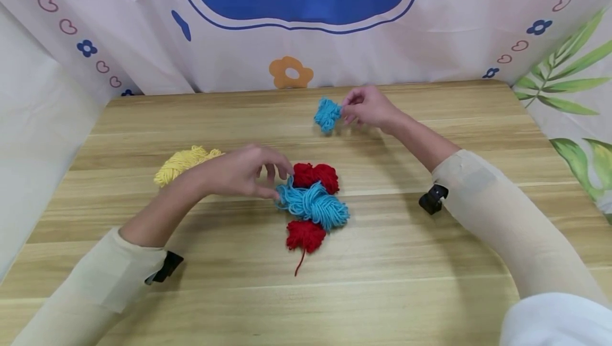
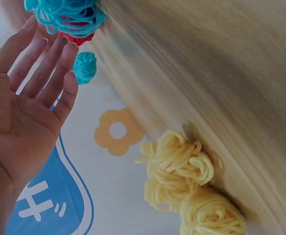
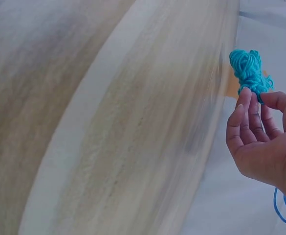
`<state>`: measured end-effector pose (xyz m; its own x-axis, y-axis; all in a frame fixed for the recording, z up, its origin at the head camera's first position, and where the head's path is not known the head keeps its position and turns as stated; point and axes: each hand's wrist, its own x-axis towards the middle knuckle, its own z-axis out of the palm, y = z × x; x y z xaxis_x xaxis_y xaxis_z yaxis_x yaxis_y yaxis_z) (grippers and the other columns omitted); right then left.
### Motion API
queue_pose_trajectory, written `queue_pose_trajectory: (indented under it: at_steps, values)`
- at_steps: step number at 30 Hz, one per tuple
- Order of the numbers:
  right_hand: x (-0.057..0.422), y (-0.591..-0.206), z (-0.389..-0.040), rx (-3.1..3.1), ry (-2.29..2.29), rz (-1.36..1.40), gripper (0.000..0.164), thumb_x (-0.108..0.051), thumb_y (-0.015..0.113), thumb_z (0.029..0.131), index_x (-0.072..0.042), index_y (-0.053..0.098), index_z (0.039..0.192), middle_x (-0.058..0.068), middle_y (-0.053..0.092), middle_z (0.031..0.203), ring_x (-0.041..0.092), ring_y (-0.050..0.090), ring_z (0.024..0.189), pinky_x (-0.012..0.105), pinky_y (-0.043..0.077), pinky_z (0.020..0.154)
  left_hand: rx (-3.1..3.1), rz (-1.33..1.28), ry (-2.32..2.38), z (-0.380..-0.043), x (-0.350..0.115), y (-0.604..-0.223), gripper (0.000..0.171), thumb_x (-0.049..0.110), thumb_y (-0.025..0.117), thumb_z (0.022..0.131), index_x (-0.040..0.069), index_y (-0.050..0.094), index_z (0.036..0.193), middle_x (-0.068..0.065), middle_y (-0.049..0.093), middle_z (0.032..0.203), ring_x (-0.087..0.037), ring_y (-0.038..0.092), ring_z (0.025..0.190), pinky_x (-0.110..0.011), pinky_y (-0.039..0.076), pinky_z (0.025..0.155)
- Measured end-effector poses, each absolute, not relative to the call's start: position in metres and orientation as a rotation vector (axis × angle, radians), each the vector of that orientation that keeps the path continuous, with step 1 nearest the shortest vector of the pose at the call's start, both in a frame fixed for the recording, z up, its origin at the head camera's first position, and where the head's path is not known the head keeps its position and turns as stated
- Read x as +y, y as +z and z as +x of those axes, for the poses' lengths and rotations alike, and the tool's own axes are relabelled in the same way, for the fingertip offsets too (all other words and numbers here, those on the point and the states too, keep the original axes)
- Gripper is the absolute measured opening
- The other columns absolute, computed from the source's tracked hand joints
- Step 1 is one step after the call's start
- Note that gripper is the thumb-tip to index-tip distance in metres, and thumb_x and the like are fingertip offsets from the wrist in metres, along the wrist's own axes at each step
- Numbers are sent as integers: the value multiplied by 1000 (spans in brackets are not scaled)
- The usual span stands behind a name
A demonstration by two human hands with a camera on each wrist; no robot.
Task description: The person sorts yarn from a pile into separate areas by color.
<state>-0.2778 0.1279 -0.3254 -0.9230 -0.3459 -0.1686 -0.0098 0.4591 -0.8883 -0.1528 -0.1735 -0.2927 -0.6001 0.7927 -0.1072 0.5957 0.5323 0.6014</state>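
Near the back of the table, my right hand (image 1: pixel 370 108) pinches the edge of a small blue yarn bundle (image 1: pixel 327 115). In the right wrist view, thumb and fingertips meet at the lower end of that bundle (image 3: pixel 250 73). My left hand (image 1: pixel 244 170) is at the left end of a larger blue yarn skein (image 1: pixel 315 205), its fingers loosely bent and spread apart. The left wrist view shows the palm (image 2: pixel 30 107) with nothing in it and the fingertips close to the blue yarn. A red yarn bundle (image 1: pixel 315 176) lies behind the skein, and another red bundle (image 1: pixel 306 236) in front.
Yellow yarn bundles (image 2: pixel 177 166) lie on the wooden table (image 1: pixel 406 293) to the left, partly hidden by my left forearm in the head view. A printed curtain (image 1: pixel 229 59) hangs along the table's back edge.
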Motion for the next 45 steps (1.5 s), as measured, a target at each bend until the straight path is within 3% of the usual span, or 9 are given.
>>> queue_pose_trajectory:
  at_steps: [11,17,27,34,45]
  values:
    - [133,-328,-287,2389,-1490,-238,13,-7,63,102,4,62,108,9,68,93,18,71,79,25,53,61,2366,1164,751,-153,-165,-297,39,13,89,83,5,73,118,-3,74,110,-14,69,89,-41,58,73]
    - [133,-329,-290,2383,-1504,-202,13,-7,63,102,4,61,108,8,68,92,16,69,77,24,52,60,2344,1149,747,-153,-162,-301,41,14,89,83,4,72,119,-4,73,112,-13,67,86,-34,57,71]
    - [131,-330,-298,2404,-1495,-180,13,-10,63,102,2,62,106,9,69,94,16,70,77,25,53,59,2335,1134,677,-154,-157,-306,39,13,88,84,4,73,119,-5,73,114,-15,66,92,-34,58,84]
    - [130,-330,-301,2423,-1474,-159,12,-9,63,102,2,62,107,8,68,95,14,69,77,25,55,61,2314,1147,660,-155,-155,-307,31,9,84,88,4,75,117,-4,74,113,-15,65,93,-34,58,84]
    - [129,-330,-305,2402,-1506,-136,9,-7,63,102,2,62,105,9,67,99,14,69,76,22,53,58,2289,1211,732,-156,-153,-307,9,3,79,91,6,78,98,1,73,97,-11,63,84,-36,59,78]
